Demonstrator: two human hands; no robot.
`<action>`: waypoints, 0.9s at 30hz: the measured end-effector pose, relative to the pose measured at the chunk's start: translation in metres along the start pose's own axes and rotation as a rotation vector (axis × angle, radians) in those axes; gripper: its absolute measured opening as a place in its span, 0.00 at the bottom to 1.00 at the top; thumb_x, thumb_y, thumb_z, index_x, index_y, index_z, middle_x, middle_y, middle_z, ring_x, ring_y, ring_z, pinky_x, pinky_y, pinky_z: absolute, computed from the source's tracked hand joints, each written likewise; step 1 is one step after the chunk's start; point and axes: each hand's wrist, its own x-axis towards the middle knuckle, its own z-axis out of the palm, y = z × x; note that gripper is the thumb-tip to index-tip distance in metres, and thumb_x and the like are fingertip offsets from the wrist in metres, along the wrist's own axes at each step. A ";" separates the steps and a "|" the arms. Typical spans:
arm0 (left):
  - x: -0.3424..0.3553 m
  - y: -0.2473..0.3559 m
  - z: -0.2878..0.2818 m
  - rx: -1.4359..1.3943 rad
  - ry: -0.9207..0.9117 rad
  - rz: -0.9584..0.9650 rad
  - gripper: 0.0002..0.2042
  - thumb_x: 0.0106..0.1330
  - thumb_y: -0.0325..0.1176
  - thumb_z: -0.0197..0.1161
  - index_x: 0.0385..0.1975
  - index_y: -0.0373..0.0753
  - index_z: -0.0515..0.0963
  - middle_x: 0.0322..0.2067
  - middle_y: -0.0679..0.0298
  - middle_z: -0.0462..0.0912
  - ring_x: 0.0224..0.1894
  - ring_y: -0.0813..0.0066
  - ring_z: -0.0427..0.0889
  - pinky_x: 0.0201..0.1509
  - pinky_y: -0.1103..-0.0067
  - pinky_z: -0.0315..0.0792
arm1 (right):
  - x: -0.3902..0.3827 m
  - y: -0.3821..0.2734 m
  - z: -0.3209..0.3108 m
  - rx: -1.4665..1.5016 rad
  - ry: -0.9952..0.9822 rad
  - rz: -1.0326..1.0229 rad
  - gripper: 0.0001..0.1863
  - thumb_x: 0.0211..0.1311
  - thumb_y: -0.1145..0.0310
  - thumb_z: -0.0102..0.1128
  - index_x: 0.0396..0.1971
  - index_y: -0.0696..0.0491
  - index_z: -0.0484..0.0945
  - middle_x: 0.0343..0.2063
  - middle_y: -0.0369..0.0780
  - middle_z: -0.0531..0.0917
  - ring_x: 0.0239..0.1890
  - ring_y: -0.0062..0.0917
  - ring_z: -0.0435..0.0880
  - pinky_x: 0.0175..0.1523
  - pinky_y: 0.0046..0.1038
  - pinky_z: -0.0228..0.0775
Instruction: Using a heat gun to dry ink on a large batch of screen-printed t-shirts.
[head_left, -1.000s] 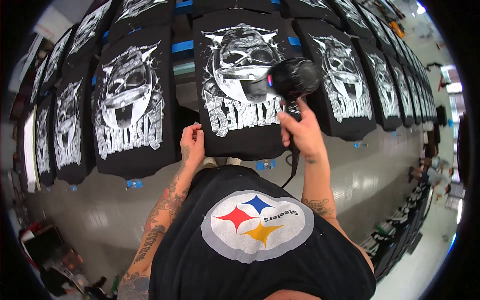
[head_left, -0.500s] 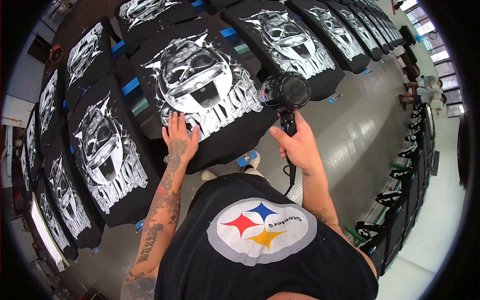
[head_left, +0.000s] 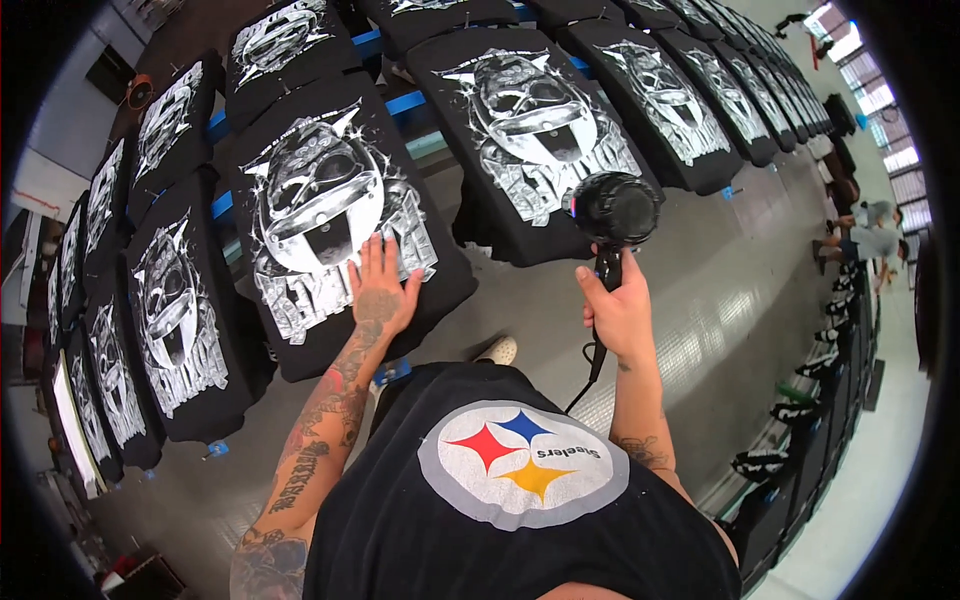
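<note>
My left hand [head_left: 385,285] lies flat with fingers spread on a black T-shirt [head_left: 410,320]. It touches the lower right part of the shirt's white-and-grey helmeted-skull print [head_left: 325,205]. My right hand [head_left: 622,310] is wrapped round the handle of a black hair dryer [head_left: 618,208], whose cord hangs below. The dryer is held up beside the lower right edge of the neighbouring black T-shirt [head_left: 535,240], which bears the same print. The shirts lie on flat boards, mostly hidden under the cloth.
Rows of boards with similar printed shirts [head_left: 180,310] run to the left and far right, with blue parts [head_left: 405,102] between them. Another row of dark shirts [head_left: 800,415] stands across the shiny floor [head_left: 710,275]. Two people [head_left: 870,240] are far off at the right.
I have moved rightward along the row, so the shirts appear further left. My left hand has slid from the print's lower left to its lower right. The dryer has moved to the neighbouring shirt.
</note>
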 end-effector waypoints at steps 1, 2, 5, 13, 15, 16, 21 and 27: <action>0.003 0.002 0.001 0.031 -0.017 -0.061 0.38 0.74 0.59 0.53 0.75 0.38 0.61 0.77 0.49 0.55 0.80 0.50 0.51 0.79 0.47 0.44 | 0.008 -0.002 -0.010 -0.113 -0.002 -0.048 0.20 0.67 0.66 0.69 0.53 0.56 0.74 0.21 0.31 0.76 0.16 0.13 0.71 0.22 0.21 0.67; 0.007 0.000 0.001 0.072 -0.011 -0.102 0.39 0.74 0.60 0.52 0.76 0.39 0.59 0.78 0.49 0.53 0.80 0.51 0.51 0.79 0.46 0.43 | 0.012 -0.003 -0.015 -0.063 -0.071 -0.030 0.19 0.67 0.67 0.68 0.52 0.57 0.74 0.21 0.31 0.76 0.16 0.13 0.71 0.22 0.21 0.67; 0.024 -0.012 0.003 0.135 0.006 -0.269 0.40 0.75 0.61 0.50 0.78 0.41 0.55 0.79 0.50 0.50 0.81 0.52 0.48 0.80 0.48 0.40 | 0.020 0.004 -0.028 0.107 -0.371 0.080 0.19 0.67 0.65 0.69 0.52 0.56 0.75 0.20 0.31 0.75 0.16 0.13 0.72 0.22 0.21 0.67; 0.078 -0.050 0.002 0.170 -0.010 -0.503 0.41 0.75 0.64 0.45 0.79 0.43 0.52 0.80 0.51 0.48 0.81 0.52 0.45 0.80 0.46 0.38 | 0.075 -0.007 -0.059 0.107 -0.355 0.103 0.21 0.67 0.64 0.71 0.54 0.56 0.74 0.21 0.31 0.77 0.16 0.12 0.72 0.21 0.19 0.66; 0.096 -0.058 0.004 0.194 0.033 -0.489 0.41 0.75 0.64 0.45 0.79 0.43 0.52 0.80 0.51 0.48 0.81 0.52 0.45 0.80 0.47 0.39 | 0.091 -0.015 -0.067 -0.010 -0.166 -0.013 0.22 0.67 0.66 0.70 0.55 0.56 0.73 0.22 0.30 0.77 0.16 0.12 0.71 0.21 0.19 0.66; 0.106 -0.059 0.004 0.206 0.050 -0.480 0.41 0.75 0.64 0.45 0.79 0.43 0.52 0.80 0.51 0.48 0.81 0.52 0.45 0.80 0.47 0.39 | 0.096 -0.020 -0.072 -0.067 -0.161 -0.030 0.22 0.66 0.68 0.70 0.56 0.56 0.73 0.24 0.31 0.78 0.17 0.11 0.72 0.21 0.18 0.65; 0.167 -0.067 0.010 0.246 0.046 -0.539 0.41 0.75 0.66 0.42 0.80 0.43 0.51 0.80 0.53 0.48 0.82 0.53 0.45 0.80 0.47 0.40 | 0.110 -0.025 -0.095 0.045 -0.404 0.140 0.22 0.66 0.71 0.68 0.57 0.60 0.72 0.22 0.32 0.76 0.16 0.14 0.73 0.21 0.19 0.65; 0.256 -0.076 0.025 0.254 0.061 -0.571 0.43 0.75 0.68 0.39 0.79 0.42 0.51 0.80 0.53 0.48 0.82 0.51 0.45 0.80 0.47 0.40 | 0.147 -0.034 -0.112 0.018 -0.273 0.151 0.21 0.68 0.74 0.66 0.57 0.59 0.72 0.21 0.31 0.76 0.16 0.13 0.72 0.22 0.20 0.65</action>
